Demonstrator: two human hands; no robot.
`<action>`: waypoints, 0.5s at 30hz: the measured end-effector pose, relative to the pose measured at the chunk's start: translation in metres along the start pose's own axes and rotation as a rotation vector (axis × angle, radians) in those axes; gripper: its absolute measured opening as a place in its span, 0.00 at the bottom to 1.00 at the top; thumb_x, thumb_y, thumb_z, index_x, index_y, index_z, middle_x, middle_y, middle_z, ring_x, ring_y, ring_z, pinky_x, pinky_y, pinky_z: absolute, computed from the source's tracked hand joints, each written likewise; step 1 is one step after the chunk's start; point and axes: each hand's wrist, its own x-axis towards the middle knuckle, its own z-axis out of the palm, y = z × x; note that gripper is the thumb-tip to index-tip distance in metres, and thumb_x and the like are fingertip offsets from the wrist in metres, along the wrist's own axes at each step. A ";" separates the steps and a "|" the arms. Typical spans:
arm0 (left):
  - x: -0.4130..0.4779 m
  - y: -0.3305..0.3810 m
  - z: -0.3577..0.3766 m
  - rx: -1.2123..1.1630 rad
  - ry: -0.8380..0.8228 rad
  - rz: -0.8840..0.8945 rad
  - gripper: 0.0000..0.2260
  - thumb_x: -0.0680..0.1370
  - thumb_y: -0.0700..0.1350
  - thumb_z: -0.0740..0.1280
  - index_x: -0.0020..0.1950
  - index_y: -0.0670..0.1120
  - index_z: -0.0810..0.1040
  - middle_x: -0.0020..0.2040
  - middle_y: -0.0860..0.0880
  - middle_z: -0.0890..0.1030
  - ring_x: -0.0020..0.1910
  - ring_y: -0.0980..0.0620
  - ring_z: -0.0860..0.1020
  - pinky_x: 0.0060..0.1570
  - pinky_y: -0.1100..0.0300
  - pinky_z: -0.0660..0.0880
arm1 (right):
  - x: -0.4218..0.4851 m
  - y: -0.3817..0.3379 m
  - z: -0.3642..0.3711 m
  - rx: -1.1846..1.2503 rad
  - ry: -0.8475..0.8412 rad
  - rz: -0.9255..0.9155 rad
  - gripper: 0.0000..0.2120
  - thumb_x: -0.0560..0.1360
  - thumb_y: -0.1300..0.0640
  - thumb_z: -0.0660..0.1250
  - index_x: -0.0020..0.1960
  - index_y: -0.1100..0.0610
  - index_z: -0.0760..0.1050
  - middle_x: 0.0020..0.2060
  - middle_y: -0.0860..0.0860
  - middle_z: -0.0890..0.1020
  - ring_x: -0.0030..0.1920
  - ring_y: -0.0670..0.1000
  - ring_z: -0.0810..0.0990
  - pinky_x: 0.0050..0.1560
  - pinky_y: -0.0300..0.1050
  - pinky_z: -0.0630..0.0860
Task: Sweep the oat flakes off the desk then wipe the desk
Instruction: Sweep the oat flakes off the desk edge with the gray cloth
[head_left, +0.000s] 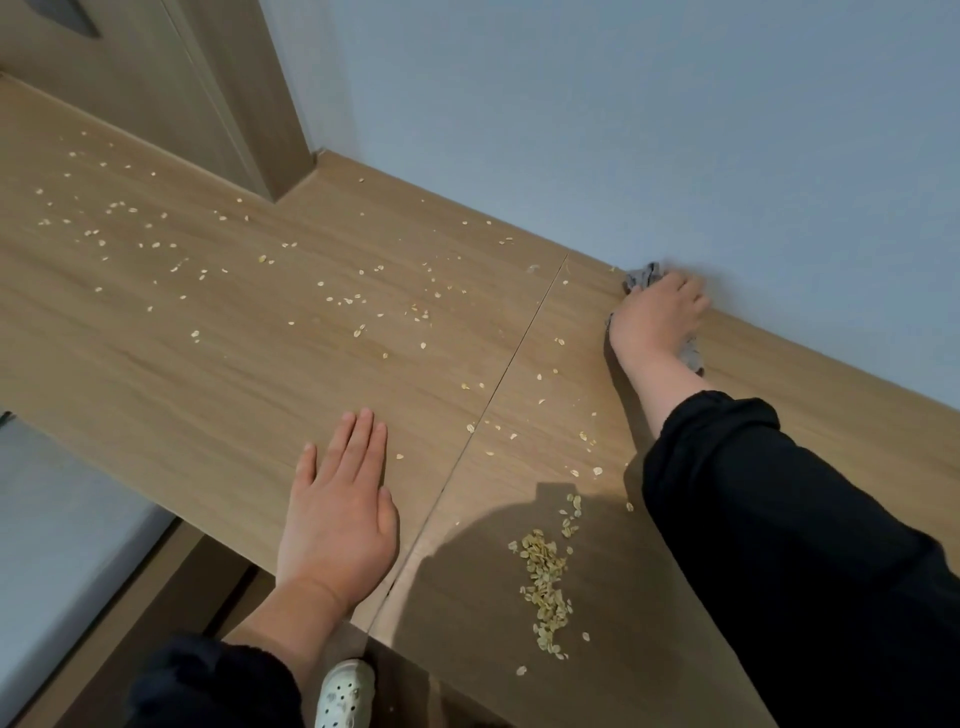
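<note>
Oat flakes lie scattered over the wooden desk (218, 332), thickest on the left and middle. A gathered pile of flakes (545, 582) sits near the front edge, right of the seam between the two desk panels. My right hand (657, 317) reaches to the back of the desk by the wall and presses on a grey cloth (641, 275), whose corners stick out above and below the hand. My left hand (340, 504) rests flat on the desk near the front edge, fingers straight, holding nothing.
A pale blue wall (623, 130) runs along the back of the desk. A wooden door frame (244, 104) stands at the back left corner. Below the front edge are the floor and a white shoe (345, 693).
</note>
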 end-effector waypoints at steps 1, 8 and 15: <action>0.000 0.000 0.000 0.001 -0.004 0.000 0.28 0.77 0.53 0.39 0.77 0.47 0.46 0.78 0.51 0.47 0.77 0.54 0.43 0.76 0.49 0.46 | -0.001 0.000 0.001 0.030 0.002 -0.013 0.18 0.80 0.57 0.60 0.67 0.63 0.66 0.65 0.58 0.69 0.65 0.58 0.66 0.64 0.49 0.63; 0.000 0.001 0.000 0.015 -0.005 -0.003 0.30 0.76 0.53 0.37 0.77 0.47 0.44 0.78 0.51 0.43 0.77 0.54 0.40 0.76 0.50 0.43 | -0.009 -0.006 0.000 0.049 -0.079 -0.107 0.23 0.74 0.59 0.66 0.66 0.64 0.65 0.65 0.59 0.69 0.65 0.59 0.65 0.65 0.50 0.65; 0.000 0.002 -0.002 -0.002 0.004 0.000 0.31 0.75 0.53 0.38 0.78 0.46 0.49 0.78 0.51 0.45 0.77 0.54 0.42 0.75 0.51 0.42 | -0.016 -0.032 0.009 0.184 -0.286 -0.453 0.19 0.72 0.67 0.65 0.63 0.60 0.73 0.58 0.54 0.74 0.61 0.54 0.71 0.63 0.47 0.71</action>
